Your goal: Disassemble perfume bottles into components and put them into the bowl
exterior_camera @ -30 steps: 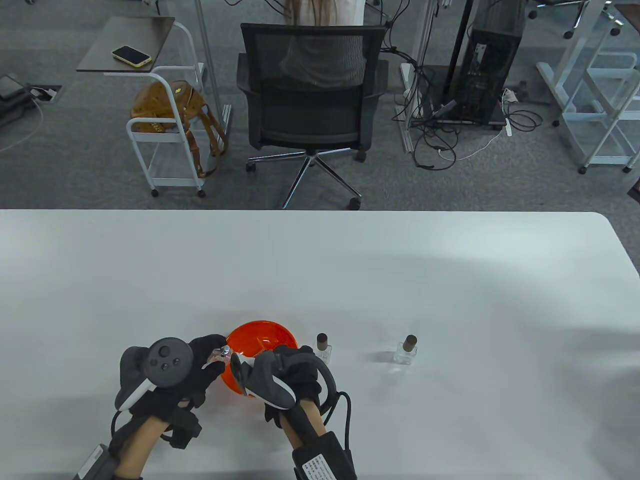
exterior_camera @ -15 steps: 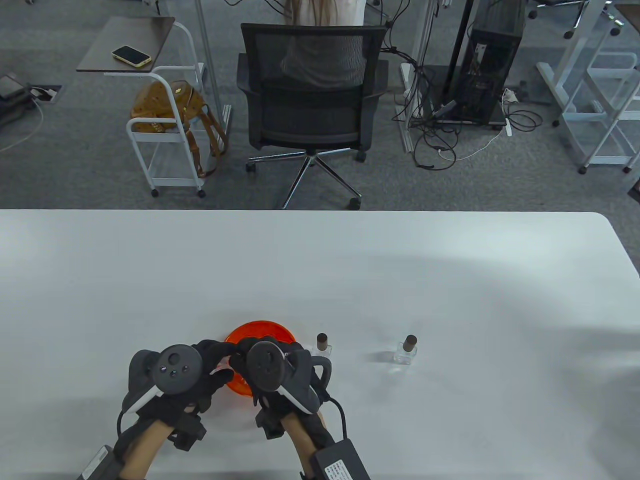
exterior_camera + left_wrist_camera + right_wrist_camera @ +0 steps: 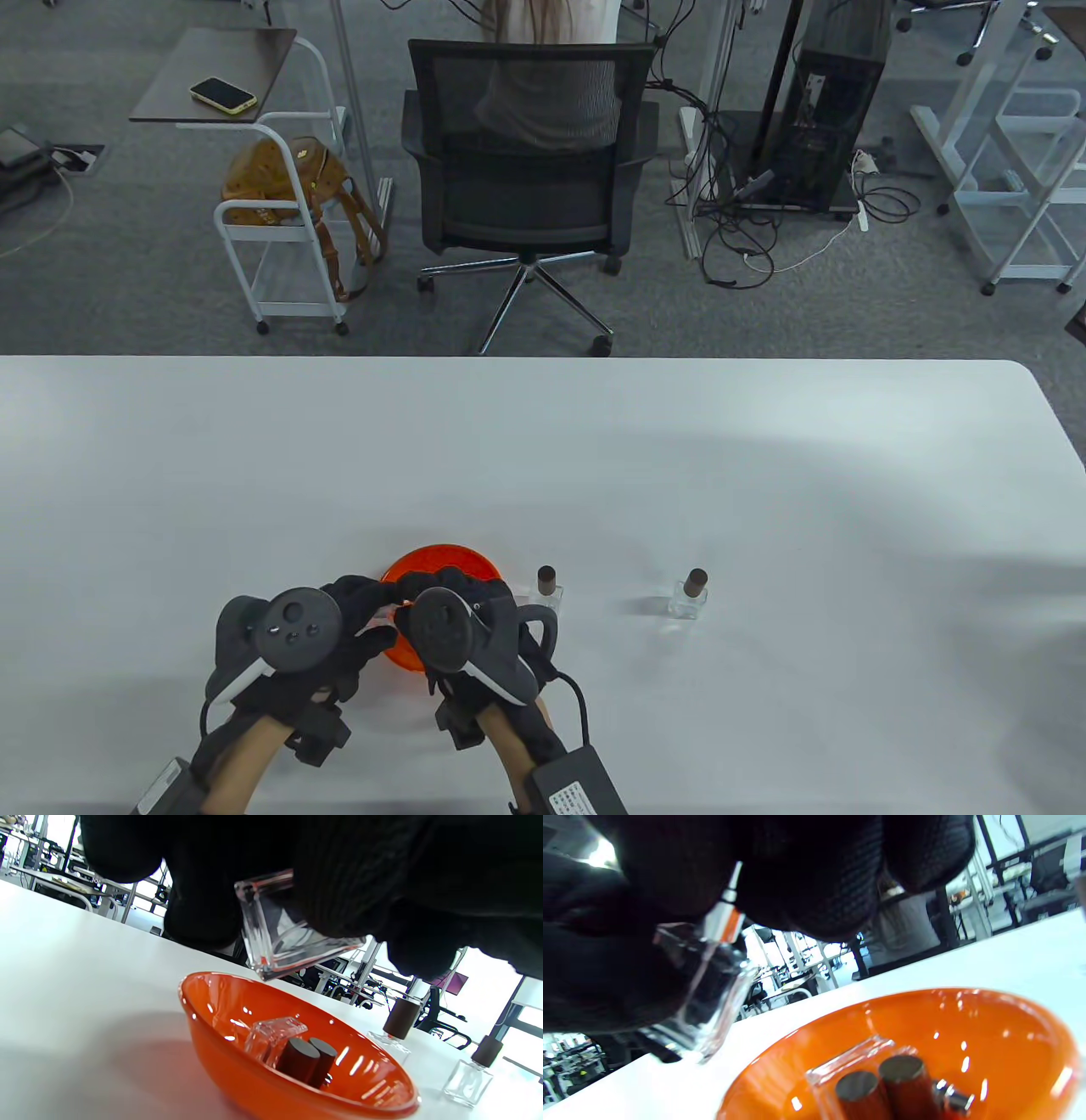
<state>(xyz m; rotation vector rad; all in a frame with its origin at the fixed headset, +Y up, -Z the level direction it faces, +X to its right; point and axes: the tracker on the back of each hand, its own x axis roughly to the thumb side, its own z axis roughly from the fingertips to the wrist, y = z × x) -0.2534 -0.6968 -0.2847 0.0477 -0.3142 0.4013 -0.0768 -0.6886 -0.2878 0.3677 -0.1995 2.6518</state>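
Glass bottle (image 3: 288, 938) held in the air over the near-left rim of the orange bowl (image 3: 441, 562), close to the worktop's (image 3: 594, 475) near edge. Left hand (image 3: 339, 624) fingers curled round the glass body; right hand (image 3: 462, 611) fingers pinching the spray pump (image 3: 723, 918) at the neck. Long axis tilted, base low toward the bowl, neck up toward the right hand. Pump's dip tube inside the glass, not yet freed. Judged: separation along that axis.

A gloved hand (image 3: 339, 878) holds a clear glass bottle (image 3: 288, 938) above an orange bowl (image 3: 237, 1069) containing a glass bottle and two dark caps (image 3: 307, 1060); two capped bottles (image 3: 392, 1031) stand on the desk (image 3: 85, 984).
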